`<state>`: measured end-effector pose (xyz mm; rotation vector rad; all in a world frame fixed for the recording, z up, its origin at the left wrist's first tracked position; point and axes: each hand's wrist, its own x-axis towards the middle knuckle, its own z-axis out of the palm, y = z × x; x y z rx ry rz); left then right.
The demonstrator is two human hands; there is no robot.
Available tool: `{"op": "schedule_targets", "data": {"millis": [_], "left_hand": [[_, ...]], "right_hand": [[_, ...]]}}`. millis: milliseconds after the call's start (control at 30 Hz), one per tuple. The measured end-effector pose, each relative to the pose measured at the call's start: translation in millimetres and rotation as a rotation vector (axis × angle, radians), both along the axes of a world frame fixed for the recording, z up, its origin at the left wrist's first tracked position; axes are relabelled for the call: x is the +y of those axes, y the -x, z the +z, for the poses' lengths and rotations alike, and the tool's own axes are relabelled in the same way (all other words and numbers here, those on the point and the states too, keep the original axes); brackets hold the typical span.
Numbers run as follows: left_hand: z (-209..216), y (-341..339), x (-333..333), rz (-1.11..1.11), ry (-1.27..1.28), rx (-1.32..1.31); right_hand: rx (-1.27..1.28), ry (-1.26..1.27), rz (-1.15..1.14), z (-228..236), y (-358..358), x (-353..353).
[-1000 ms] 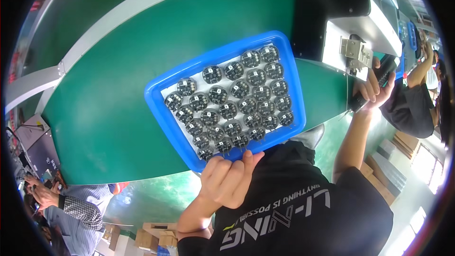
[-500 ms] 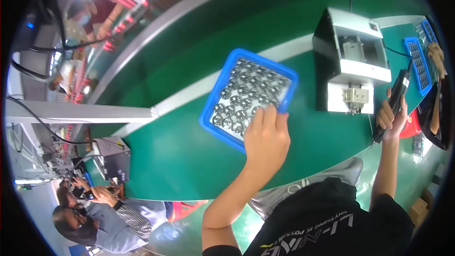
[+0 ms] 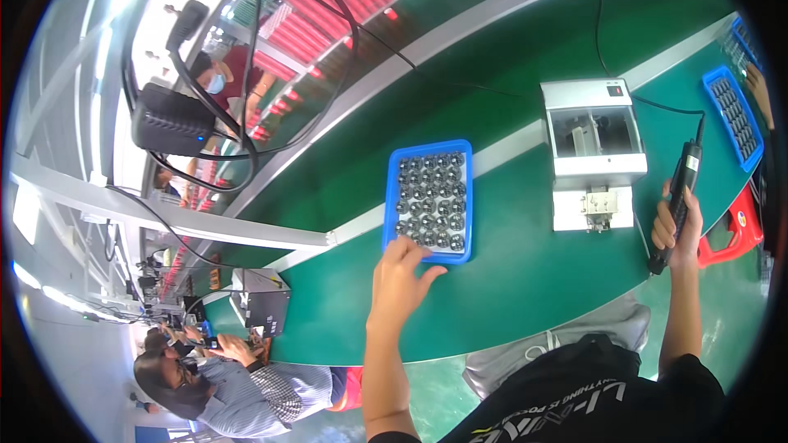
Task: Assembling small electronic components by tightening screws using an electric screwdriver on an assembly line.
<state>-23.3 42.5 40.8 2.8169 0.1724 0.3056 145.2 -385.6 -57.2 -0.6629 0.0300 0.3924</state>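
My left hand (image 3: 397, 283) is at the near left corner of a blue tray (image 3: 469, 197), thumb spread away from its bent fingers. Nothing shows in its grasp, though the fingertips overlap the rim. Shiny round metal parts (image 3: 428, 197) sit in rows on the tray's pale bed. To the right, my right hand (image 3: 677, 234) wraps round a black corded electric screwdriver (image 3: 686, 180), held upright with its cord running from the top. Its lower end pokes out under my fist, by the table edge.
Between my hands stands a white and black bench machine (image 3: 593, 135) with a metal block (image 3: 600, 207) in front. Another blue tray (image 3: 736, 119) of parts lies far right, near another person's hand (image 3: 757, 86). Cables and a black adapter (image 3: 171, 121) hang at left; a person (image 3: 222, 381) sits there.
The view has turned and shifted. My left hand has gone from over the near right of the tray to its near left corner. My right hand keeps hold of the electric screwdriver.
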Motion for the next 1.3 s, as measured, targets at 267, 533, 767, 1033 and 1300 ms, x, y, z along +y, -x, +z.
{"op": "schedule_targets", "data": {"millis": [267,533,767,1033,1300], "left_hand": [[-48.9,-26.3,32.1,0.047,0.058,-0.365],[-65.2,-109.8,58.9,-0.036,-0.032,-0.446],[-40.1,-132.4,24.3,-0.033,0.055,-0.427],[109.0,-51.6,-133.7,-0.851,0.79,-0.506],[123.5,-15.6,-187.1,-1.292,2.056,-0.259]], "right_hand": [[0.098,0.062,0.03,21.1,5.0,3.4],[0.096,0.021,0.167,24.2,1.2,5.9],[0.055,0.042,0.166,28.5,5.7,3.0],[0.088,0.048,0.126,28.3,9.7,-0.7],[0.019,0.068,0.07,22.2,-1.3,5.2]]}}
